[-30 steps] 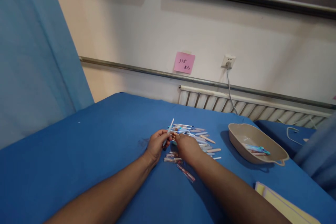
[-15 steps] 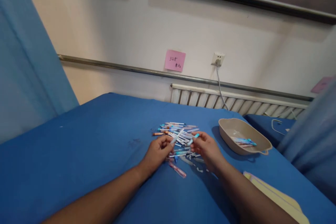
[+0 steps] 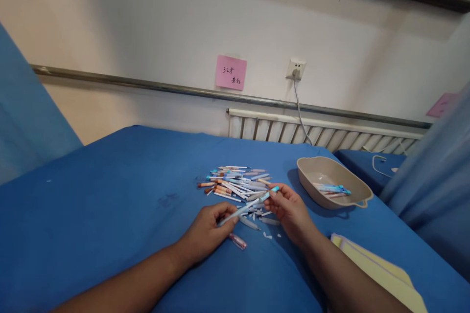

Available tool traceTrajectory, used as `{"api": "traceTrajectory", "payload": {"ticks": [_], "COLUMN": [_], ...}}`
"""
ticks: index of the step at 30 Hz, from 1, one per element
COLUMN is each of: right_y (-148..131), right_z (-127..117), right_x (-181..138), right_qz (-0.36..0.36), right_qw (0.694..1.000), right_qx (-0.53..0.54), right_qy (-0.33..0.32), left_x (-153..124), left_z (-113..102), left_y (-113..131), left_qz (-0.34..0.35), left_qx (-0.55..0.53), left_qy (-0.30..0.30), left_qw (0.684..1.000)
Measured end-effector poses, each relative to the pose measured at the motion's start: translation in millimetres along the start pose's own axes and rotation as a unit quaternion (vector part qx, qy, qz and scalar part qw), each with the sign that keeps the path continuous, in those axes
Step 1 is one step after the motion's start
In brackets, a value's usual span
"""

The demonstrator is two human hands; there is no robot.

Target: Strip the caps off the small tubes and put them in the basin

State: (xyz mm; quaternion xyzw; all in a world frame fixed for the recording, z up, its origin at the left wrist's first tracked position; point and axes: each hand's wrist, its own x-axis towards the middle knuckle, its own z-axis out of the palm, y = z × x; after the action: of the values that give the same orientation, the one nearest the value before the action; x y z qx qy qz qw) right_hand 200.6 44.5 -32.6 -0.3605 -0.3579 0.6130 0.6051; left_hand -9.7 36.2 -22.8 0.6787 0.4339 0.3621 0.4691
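My left hand (image 3: 209,230) pinches a slim pale-blue pen barrel (image 3: 240,212) that slants up to the right. Its white upper end meets a teal pen cap (image 3: 270,192) gripped in the fingertips of my right hand (image 3: 292,208); whether the end is inside the cap I cannot tell. Beyond both hands lies a loose pile of pen parts: white refills (image 3: 235,188), orange-brown capped pieces (image 3: 221,190) and translucent barrels (image 3: 249,223). Near my left fingertips a clear pinkish pen part (image 3: 238,241) lies on the blue cloth, partly hidden by the hand.
At the right a beige basin (image 3: 362,188) holds several assembled-looking pens (image 3: 332,189). A yellow cloth or pad (image 3: 382,269) lies beside my right forearm. Small white bits (image 3: 267,235) are scattered by the pile. The blue-covered bed (image 3: 110,215) meets a wall with a radiator (image 3: 279,127).
The barrel's tip and the teal cap, apart before, now meet in line. My left hand has lowered and shifted left in view. The camera has also turned slightly right and down.
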Motion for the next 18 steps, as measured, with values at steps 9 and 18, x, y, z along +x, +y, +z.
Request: {"api": "traceTrajectory", "payload": {"ticks": [9, 18], "right_y": [7.8, 13.9], "right_z": [3.8, 6.9], "right_x": [-4.4, -14.5], "right_qz": [-0.031, -0.016], "right_qw": [0.996, 0.964], "right_qx": [-0.073, -0.219], "right_qy": [-0.039, -0.146], "left_x": [-5.7, -5.3], "left_z": [2.0, -6.4], "left_y": [2.9, 2.9], "left_qz": [-0.008, 0.001], "left_qx": [-0.035, 0.05], "left_qy": [-0.009, -0.059], "left_qw": [0.999, 0.997]}}
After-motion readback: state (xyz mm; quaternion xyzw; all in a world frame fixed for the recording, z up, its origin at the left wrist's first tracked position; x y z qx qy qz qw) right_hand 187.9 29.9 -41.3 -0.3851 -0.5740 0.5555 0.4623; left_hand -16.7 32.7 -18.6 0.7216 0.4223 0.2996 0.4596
